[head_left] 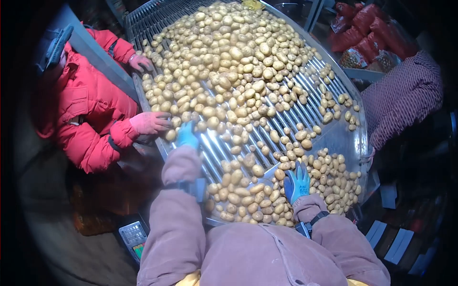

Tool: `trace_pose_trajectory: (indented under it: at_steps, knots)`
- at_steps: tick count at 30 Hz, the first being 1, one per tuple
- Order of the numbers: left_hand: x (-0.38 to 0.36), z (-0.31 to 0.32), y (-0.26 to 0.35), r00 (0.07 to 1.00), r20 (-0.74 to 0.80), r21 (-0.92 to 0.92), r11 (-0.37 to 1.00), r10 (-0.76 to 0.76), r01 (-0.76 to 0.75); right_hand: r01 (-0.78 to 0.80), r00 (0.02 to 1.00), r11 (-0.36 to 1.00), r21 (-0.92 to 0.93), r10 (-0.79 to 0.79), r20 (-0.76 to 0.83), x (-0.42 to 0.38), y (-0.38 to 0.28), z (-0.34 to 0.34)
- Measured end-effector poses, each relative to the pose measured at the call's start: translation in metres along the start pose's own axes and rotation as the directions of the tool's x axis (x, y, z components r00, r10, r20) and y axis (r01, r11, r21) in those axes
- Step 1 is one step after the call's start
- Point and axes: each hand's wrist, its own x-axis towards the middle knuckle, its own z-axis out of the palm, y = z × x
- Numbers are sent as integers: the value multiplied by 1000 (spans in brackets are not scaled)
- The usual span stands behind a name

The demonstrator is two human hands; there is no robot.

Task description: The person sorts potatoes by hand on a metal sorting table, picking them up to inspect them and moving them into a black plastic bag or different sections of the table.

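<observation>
Potatoes point(224, 52) lie heaped across a metal roller table point(210, 152) that slopes toward me. My left hand point(187, 136), in a light blue glove, is at the table's left side, beside potatoes near the rollers. Motion smears its fingers, so its grip does not show. Over the nearer pile of potatoes point(334, 181), my right hand point(298, 183) rests in a blue glove. Its fingers are stretched out and apart, touching the potatoes, and nothing is held in it.
At the left, a person in a red jacket point(95, 95) has pink-gloved hands point(150, 123) at the table edge. Red mesh sacks point(367, 31) are stacked at the upper right, near a purple patterned cover point(405, 95). A keypad device point(133, 236) sits at the lower left.
</observation>
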Motion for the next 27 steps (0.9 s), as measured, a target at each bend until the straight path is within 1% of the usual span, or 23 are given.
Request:
trace_pose_trajectory:
  at_steps: [1,2,3,4,6,8,9,10,11,12,14,17,20,21,24,25,27]
  knots:
    - [2,17,-20,996,-88,-289,957,-34,8,-3,1000,1000,4,3,6,-1,1,1]
    - [2,34,-38,983,-156,-554,832,-93,-9,-8,1000,1000,8,8,12,-1,3,1]
    - [-5,25,-35,987,-23,-836,544,-161,70,-14,1000,1000,11,14,16,-1,4,3]
    - [-12,14,-34,974,136,-972,166,-179,166,-28,999,1000,8,28,26,-1,4,3]
    - [-35,-42,19,929,333,-940,-132,-163,314,-39,998,999,1,39,54,2,2,0]
    - [-35,-52,29,948,309,-943,110,-72,315,-34,998,999,-29,35,51,2,0,0]
    - [-17,-47,23,974,223,-863,473,41,177,-33,998,999,-29,34,49,2,2,2]
    - [-4,-33,26,989,118,-747,664,89,29,-31,998,999,-33,32,45,2,4,3]
    - [10,-24,33,991,11,-550,828,136,-108,-25,999,1000,-15,26,43,3,4,2]
    - [20,-25,51,979,-96,-319,926,181,-203,-20,999,1000,3,20,40,4,4,1]
    - [29,-37,78,979,132,-83,986,157,-147,-14,999,1000,6,14,32,4,5,1]
    - [48,-20,84,930,362,9,997,64,-72,-26,999,1000,-15,27,20,1,4,3]
    - [53,-19,104,925,379,163,985,-12,-54,-30,999,1000,-6,30,13,3,3,0]
    - [59,-13,103,924,381,180,983,-38,-34,-23,1000,1000,-8,23,11,2,4,1]
    - [56,-26,113,899,438,152,988,-32,-39,-27,1000,1000,6,27,4,1,6,4]
    - [52,-15,106,931,365,171,983,4,-72,-29,1000,1000,3,29,0,1,6,4]
    - [40,-20,112,924,380,172,977,49,-122,-32,999,999,-8,32,-6,1,6,3]
